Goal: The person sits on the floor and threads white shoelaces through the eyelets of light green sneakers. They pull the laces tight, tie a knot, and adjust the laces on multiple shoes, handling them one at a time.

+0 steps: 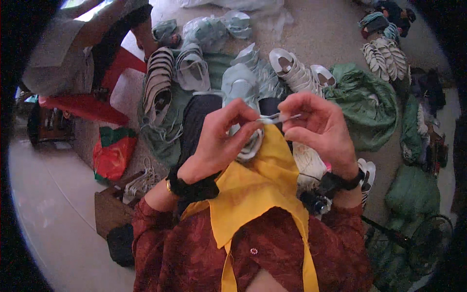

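Our left hand (pixel 221 130) pinches a pale strip (pixel 268 119) above our yellow apron (pixel 262 180); our right hand (pixel 325 127) curls at its right end, though we cannot tell its grip. Farther out, we see pale shoes (pixel 239 82) and, right, a green sack (pixel 367 112).

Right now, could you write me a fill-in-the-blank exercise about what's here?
1. The apron is ____.
2. A thin pale strip shows ____ the left hand and right hand.
3. The red bag stands to the person's ____.
4. A black band circles each ____.
Missing words: yellow; between; left; wrist.
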`<action>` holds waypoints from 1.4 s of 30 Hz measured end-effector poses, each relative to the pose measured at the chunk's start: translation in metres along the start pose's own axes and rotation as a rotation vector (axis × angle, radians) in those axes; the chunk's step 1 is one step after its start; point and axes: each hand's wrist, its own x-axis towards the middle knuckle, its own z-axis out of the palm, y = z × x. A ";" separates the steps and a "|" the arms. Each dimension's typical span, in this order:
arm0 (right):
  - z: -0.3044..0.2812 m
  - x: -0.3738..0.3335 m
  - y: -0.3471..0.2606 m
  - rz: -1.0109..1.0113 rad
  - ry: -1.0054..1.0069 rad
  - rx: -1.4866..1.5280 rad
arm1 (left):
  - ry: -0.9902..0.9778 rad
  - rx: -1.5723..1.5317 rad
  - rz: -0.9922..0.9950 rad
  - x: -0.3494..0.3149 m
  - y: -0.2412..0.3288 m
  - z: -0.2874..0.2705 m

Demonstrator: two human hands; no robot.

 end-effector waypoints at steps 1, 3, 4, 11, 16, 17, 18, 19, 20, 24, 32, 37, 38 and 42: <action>0.001 0.004 0.005 -0.052 0.044 -0.017 | 0.016 -0.042 -0.020 0.000 0.001 0.001; -0.003 0.016 0.008 -0.031 0.092 -0.031 | 0.027 -0.115 -0.040 0.004 0.001 0.000; -0.004 0.021 0.012 -0.013 0.116 -0.035 | 0.040 -0.168 -0.041 0.005 0.003 0.000; 0.004 0.039 0.018 -0.055 0.143 -0.046 | 0.139 -0.331 -0.015 0.020 0.005 0.012; 0.009 0.043 0.016 -0.030 0.155 -0.111 | 0.103 -0.373 -0.065 0.020 0.004 0.011; 0.009 0.043 0.017 -0.029 0.154 -0.117 | 0.099 -0.362 -0.093 0.020 0.002 0.009; 0.010 0.044 0.017 -0.029 0.152 -0.090 | 0.095 -0.352 -0.122 0.020 0.001 0.008; 0.009 0.044 0.017 -0.029 0.152 -0.065 | 0.116 -0.374 -0.108 0.021 0.000 0.009; 0.009 0.045 0.018 -0.029 0.152 -0.039 | 0.137 -0.396 -0.094 0.022 -0.001 0.011; 0.006 0.043 0.027 -0.038 0.173 -0.002 | 0.180 -0.441 -0.046 0.026 0.003 0.014; 0.014 0.034 0.057 -0.124 0.174 -0.071 | 0.178 -0.482 -0.056 0.022 -0.006 0.017; 0.010 0.032 0.077 -0.234 0.209 -0.258 | 0.167 -0.190 -0.155 0.009 -0.021 0.012; 0.010 0.029 0.078 -0.207 0.198 -0.253 | 0.173 -0.089 -0.107 0.004 -0.024 0.012; 0.009 0.016 0.059 0.034 0.122 -0.072 | 0.236 0.466 0.203 -0.006 -0.036 -0.003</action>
